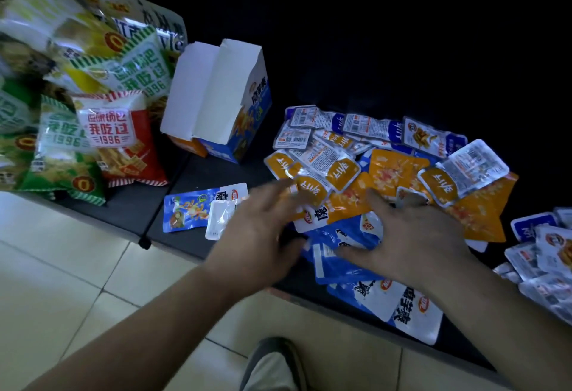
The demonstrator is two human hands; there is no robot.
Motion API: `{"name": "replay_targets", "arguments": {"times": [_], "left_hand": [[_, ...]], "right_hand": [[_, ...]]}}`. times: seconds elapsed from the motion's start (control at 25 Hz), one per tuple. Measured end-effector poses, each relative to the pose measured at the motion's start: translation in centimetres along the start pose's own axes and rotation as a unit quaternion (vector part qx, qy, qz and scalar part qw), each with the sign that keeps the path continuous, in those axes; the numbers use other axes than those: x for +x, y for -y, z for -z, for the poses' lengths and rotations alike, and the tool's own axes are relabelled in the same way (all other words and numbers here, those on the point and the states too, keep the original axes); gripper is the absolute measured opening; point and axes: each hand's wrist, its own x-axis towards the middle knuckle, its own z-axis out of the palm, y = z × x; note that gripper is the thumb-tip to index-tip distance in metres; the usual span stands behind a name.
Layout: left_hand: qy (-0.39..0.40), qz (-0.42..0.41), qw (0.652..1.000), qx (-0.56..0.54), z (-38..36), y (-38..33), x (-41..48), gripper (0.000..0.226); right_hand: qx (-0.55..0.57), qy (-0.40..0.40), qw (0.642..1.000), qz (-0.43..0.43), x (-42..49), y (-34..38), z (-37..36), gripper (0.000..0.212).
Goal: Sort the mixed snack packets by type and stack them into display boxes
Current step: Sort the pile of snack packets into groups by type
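One open display box (216,93). Left of it, one red crisp bag (123,146) and at least four green crisp bags (62,149). Right of it, small packets (387,158) heaped beyond counting.

Orange and blue snack packets (393,171), blue-and-white display box (223,103), red-striped crisp bag (123,143).

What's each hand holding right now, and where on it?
Nothing visibly: left hand and right hand are spread open over the mixed packets, left one blurred.
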Motion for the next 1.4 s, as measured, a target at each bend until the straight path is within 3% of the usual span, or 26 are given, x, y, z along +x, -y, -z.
{"name": "replay_targets", "arguments": {"times": [0.08, 0.16, 0.32, 0.44, 0.6, 0.8, 0.92, 1.04, 1.12, 1.2, 1.28, 1.4], "left_hand": [[0.115, -0.067, 0.989, 0.061, -2.0, -1.7, 2.7, 0.081], [0.16, -0.041, 0.983, 0.08, -2.8, -1.4, 4.9, 0.08], [0.1, -0.116, 0.986, 0.072, -2.0, 0.6, 5.1, 0.047], [0.032, -0.109, 0.993, 0.01, -0.7, 1.0, 4.9, 0.042], [-0.094, 0.011, 0.99, -0.102, 1.7, -0.3, 4.8, 0.03], [-0.135, 0.162, 0.937, -0.277, 4.1, -0.3, 4.8, 0.022], [-0.113, 0.23, 0.911, -0.323, 4.3, 2.1, 3.9, 0.029], [-0.04, 0.289, 0.92, -0.262, 2.1, 4.5, 3.2, 0.031], [-0.041, 0.249, 0.958, -0.133, 0.6, 5.2, 3.5, 0.031], [-0.074, 0.121, 0.99, 0.026, 0.2, 5.3, 4.3, 0.035], [-0.071, 0.007, 0.994, 0.089, 0.1, 5.8, 5.3, 0.04], [0.007, -0.048, 0.991, 0.129, -0.5, 7.0, 5.8, 0.039]], "right_hand": [[0.009, -0.006, 1.0, 0.004, -0.1, -0.1, 0.0, 0.131], [0.016, -0.006, 1.0, 0.006, -0.4, -0.4, 0.4, 0.136], [0.086, 0.0, 0.996, -0.009, -1.7, -2.1, 1.1, 0.144], [0.202, -0.01, 0.979, -0.02, -3.1, -2.7, 1.1, 0.142], [0.251, -0.101, 0.962, 0.04, -4.2, -2.3, 0.5, 0.137], [0.308, -0.044, 0.949, 0.054, -3.8, -0.9, -0.7, 0.122], [0.278, -0.093, 0.953, 0.074, -2.6, 0.0, -1.5, 0.103], [0.222, -0.048, 0.969, 0.097, -1.1, 1.8, -1.2, 0.083], [0.173, -0.024, 0.98, 0.098, -0.3, 2.8, -1.1, 0.079], [0.152, -0.021, 0.984, 0.09, -0.1, 3.0, -1.4, 0.089], [0.14, -0.018, 0.986, 0.091, -0.1, 2.8, -1.5, 0.098], [0.111, -0.003, 0.991, 0.08, 0.3, 3.2, -0.6, 0.1]]}}
